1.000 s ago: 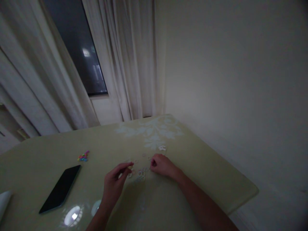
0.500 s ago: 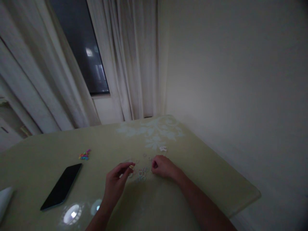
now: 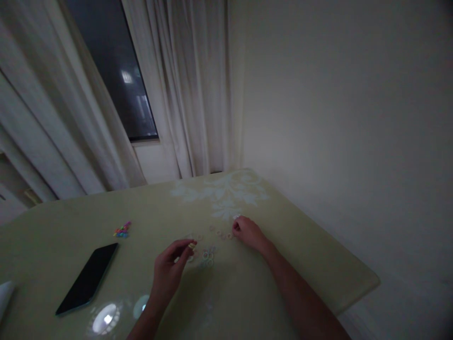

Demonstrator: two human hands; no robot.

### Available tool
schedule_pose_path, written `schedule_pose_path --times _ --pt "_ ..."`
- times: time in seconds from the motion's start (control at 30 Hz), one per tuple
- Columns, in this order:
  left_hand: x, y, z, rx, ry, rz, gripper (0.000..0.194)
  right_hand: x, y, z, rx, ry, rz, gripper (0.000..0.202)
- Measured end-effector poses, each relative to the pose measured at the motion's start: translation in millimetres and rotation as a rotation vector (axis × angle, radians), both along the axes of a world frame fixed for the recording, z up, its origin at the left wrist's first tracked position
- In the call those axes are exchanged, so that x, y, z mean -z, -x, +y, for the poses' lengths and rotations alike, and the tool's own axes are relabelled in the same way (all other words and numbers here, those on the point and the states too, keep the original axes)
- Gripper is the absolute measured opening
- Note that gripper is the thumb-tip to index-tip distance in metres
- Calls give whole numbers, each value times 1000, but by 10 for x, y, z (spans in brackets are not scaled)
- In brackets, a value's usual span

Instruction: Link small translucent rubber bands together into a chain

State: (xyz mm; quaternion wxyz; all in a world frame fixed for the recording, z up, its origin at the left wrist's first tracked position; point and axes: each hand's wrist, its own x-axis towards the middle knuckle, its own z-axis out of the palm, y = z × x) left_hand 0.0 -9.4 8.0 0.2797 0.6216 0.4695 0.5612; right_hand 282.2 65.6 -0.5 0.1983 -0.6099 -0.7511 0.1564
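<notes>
Pinched between the thumb and fingers of my left hand (image 3: 173, 262) are small yellowish rings (image 3: 192, 245), held just over the table. My right hand (image 3: 249, 232) is closed low at the table, farther out and to the right; its fingertips are hidden, so what they hold cannot be made out. Several small pale rings (image 3: 205, 255) lie loosely between my hands, some overlapping. A few more rings (image 3: 219, 233) are just left of my right hand. Behind its knuckles a small white piece (image 3: 236, 216) shows in part.
A black phone (image 3: 88, 278) lies on the pale green table (image 3: 269, 293) at the left. Beyond it is a heap of small bright-coloured pieces (image 3: 122, 230). A white object (image 3: 5, 295) shows at the left edge. The wall (image 3: 336, 141) borders the table's right side.
My right hand has moved away and to the right, from the rings toward the white piece, uncovering some rings. My left hand keeps its pinch on the yellowish rings, nearly still.
</notes>
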Motion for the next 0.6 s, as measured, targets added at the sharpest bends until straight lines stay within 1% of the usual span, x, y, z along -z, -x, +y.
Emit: schedule_pose_path --times 0.1,0.17,0.23,0.37,0.5,0.6 --pt "4 -5 5 5 -3 5 21 -23 -36 26 36 10 25 7" --pt "-3 -12 4 7 1 5 21 -35 -11 13 33 29 37 3" --pt "-17 -18 -2 4 -2 5 20 -43 29 -13 12 63 46 1" --pt "-42 -28 -14 -5 -11 14 19 -57 93 -78 -25 115 35 3" --pt "-33 -37 -21 -4 -4 25 20 -79 112 -124 -50 111 9 3" --pt "-19 -34 -22 5 0 38 21 -85 129 -122 -93 98 25 3"
